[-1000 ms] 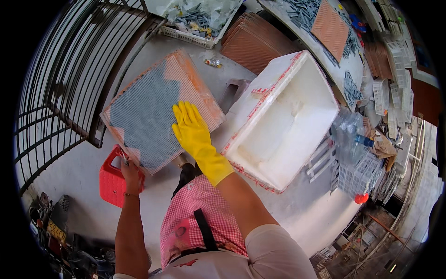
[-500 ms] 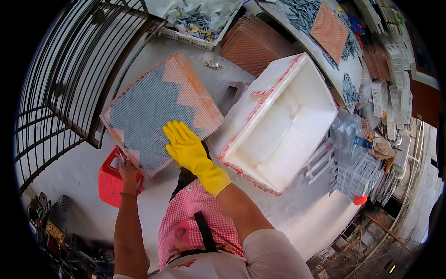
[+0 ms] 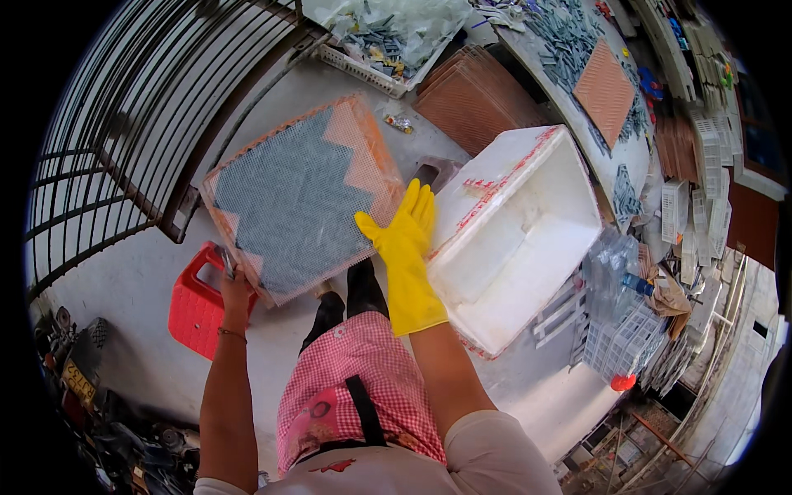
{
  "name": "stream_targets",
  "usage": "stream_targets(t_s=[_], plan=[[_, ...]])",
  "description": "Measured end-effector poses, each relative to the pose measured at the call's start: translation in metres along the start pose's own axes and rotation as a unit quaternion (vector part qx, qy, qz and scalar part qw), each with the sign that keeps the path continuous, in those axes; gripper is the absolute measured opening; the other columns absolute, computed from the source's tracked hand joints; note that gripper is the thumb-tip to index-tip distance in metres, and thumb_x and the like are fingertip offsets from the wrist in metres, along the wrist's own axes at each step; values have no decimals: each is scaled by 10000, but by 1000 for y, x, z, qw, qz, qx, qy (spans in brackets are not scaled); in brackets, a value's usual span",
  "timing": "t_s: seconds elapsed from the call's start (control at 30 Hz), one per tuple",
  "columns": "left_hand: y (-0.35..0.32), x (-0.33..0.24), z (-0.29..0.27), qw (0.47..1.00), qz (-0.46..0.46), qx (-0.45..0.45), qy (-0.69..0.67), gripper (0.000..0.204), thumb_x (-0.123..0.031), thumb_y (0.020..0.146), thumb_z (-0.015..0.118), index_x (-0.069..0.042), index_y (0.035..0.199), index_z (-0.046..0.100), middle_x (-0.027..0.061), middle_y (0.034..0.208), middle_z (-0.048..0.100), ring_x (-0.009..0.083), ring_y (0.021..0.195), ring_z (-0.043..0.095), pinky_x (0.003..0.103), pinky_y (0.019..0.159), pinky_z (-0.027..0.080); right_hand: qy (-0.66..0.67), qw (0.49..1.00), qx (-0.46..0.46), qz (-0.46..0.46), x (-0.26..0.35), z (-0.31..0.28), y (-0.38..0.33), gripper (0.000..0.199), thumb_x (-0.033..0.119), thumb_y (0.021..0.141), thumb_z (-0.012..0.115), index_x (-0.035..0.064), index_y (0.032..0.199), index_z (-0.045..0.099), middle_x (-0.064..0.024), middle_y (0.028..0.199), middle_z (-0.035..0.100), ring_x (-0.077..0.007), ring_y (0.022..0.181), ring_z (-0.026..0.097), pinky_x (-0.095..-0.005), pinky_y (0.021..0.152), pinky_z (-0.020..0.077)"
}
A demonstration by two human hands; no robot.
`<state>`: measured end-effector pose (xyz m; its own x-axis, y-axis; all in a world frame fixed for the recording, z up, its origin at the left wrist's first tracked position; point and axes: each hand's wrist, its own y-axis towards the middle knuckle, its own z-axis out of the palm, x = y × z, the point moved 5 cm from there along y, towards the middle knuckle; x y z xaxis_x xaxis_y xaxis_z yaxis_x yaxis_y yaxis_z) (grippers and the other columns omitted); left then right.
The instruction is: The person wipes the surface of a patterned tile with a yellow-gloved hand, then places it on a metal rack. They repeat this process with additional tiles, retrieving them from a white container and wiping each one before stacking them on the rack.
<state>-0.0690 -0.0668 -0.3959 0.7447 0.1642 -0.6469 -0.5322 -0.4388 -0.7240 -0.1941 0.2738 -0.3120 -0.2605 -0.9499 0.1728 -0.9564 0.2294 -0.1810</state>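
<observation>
Mesh (image 3: 297, 206) is covering the grey, step-edged middle of the orange-rimmed panel (image 3: 383, 148), which is lying slantwise in front of you, between the dark barred rack (image 3: 115, 176) on the left and the white foam box (image 3: 470, 213) on the right. Your bare left hand (image 3: 234, 287) is sitting at the panel's near-left corner, just beside the red plastic stool (image 3: 198, 312). Its fingers are curling, and something small and shiny (image 3: 227, 262) is showing there; I cannot tell whether you are gripping that or the corner. Your yellow-gloved right hand (image 3: 403, 238) is spreading wide at the panel's right side, thumb apart from the fingers. The thumb is overlapping the mesh in view, though whether it is touching is unclear. Beyond the foam box, ribbed brown sheets (image 3: 478, 99) are leaning in a stack, and grey strips (image 3: 563, 37) are lying heaped on a table (image 3: 606, 176).
</observation>
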Motion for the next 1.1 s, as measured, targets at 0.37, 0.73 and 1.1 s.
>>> stream_targets(t_s=[0.37, 0.73, 1.1], plan=[[15, 17, -4, 999, 24, 11, -23, 173, -108, 872, 475, 11, 993, 507, 35, 760, 530, 115, 620, 521, 249, 491, 451, 12, 991, 123, -55, -17, 13, 10, 1083, 511, 561, 730, 46, 1361, 167, -174, 1371, 266, -316, 1273, 237, -366, 1050, 197], [12, 20, -4, 998, 34, 16, -58, 160, -117, 873, 484, 0, 981, 472, 27, 726, 519, 92, 544, 489, 233, 412, 407, 380, 917, 117, 27, -49, -24, 0, 431, 66, 750, 597, 86, 1164, 480, -96, 1027, 554, -158, 781, 541, -242, 566, 427], [9, 10, -2, 994, 101, -34, 25, 134, -109, 869, 479, 17, 901, 513, 31, 647, 502, 89, 486, 462, 239, 406, 373, 121, 926, 353, -57, -4, 16, -15, 295, 262, 759, 593, 38, 951, 594, -111, 804, 639, -240, 640, 587, -336, 575, 464]])
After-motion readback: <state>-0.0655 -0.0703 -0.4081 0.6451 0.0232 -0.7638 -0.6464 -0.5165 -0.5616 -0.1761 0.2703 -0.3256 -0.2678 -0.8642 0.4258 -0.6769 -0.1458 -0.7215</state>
